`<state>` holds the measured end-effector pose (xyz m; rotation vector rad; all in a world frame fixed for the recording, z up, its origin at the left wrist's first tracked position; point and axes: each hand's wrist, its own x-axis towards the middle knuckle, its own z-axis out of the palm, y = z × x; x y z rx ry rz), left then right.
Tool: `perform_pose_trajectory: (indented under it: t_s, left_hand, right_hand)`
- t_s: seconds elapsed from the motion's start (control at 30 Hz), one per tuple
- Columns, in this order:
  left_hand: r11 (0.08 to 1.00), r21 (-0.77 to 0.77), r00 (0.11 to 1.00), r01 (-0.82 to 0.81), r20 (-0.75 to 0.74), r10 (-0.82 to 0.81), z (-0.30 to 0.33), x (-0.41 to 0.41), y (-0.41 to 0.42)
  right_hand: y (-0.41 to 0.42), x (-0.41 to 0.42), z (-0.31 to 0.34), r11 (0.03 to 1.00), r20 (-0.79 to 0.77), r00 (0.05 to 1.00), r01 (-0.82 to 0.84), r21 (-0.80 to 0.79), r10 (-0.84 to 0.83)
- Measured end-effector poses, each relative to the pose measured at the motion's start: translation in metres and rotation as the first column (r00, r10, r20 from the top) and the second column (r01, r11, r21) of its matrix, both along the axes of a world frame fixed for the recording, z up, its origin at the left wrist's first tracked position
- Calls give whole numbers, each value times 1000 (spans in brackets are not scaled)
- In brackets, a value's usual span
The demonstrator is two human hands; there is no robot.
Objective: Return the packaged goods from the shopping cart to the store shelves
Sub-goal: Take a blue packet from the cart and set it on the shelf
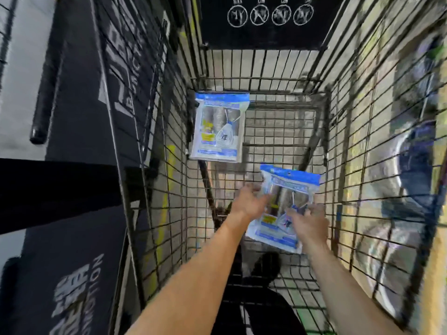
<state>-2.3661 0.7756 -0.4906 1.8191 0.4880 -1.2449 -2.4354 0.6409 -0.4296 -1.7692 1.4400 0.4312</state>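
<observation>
I look down into a wire shopping cart (pixel 266 131). A clear packaged good with a blue header (pixel 285 192) is held inside the cart by both hands. My left hand (pixel 249 201) grips its left edge. My right hand (pixel 308 221) grips its lower right side. A second, matching package (pixel 219 126) lies further ahead, leaning at the cart's far left corner, apart from both hands. The picture is blurred by motion.
The cart's wire walls (pixel 362 165) close in on the left, right and far end. Dark boxes with white lettering (pixel 79 117) stand outside the cart on the left. A black sign with round white symbols (pixel 268 15) hangs at the far end.
</observation>
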Motion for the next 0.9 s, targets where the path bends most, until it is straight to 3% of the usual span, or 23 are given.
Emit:
perform_pose_trajectory:
  t_s: [0.13, 0.23, 0.33, 0.43, 0.53, 0.67, 0.77, 0.9]
  left_hand:
    - [999, -47, 999, 11, -32, -12, 36, 20, 0]
    - [986, -100, 985, -133, 101, 143, 55, 36, 6]
    - [919, -112, 833, -379, 390, 392, 70, 65, 15]
    - [868, -28, 702, -496, 575, 420, 73, 106, 32]
    - [917, 127, 788, -378, 564, 247, 68, 142, 47]
    - [902, 377, 867, -211, 498, -6, 58, 160, 55]
    - [912, 265, 876, -313, 452, 169, 52, 162, 55]
    - [891, 177, 875, -417, 343, 341, 46, 161, 58]
  right_hand:
    - [7, 1, 5, 991, -31, 991, 132, 36, -131]
    - [17, 9, 12, 985, 155, 979, 111, 134, -132]
    - [32, 43, 21, 966, 365, 922, 36, 254, -131]
    - [43, 104, 25, 978, 476, 879, -63, 201, -41]
    - [49, 164, 11, 971, 412, 896, -220, 90, 164]
    - [53, 209, -13, 950, 236, 936, -292, 114, 260]
    - [54, 219, -22, 930, 186, 941, -316, 186, 282]
    - [53, 201, -33, 845, 211, 969, -216, 489, 126]
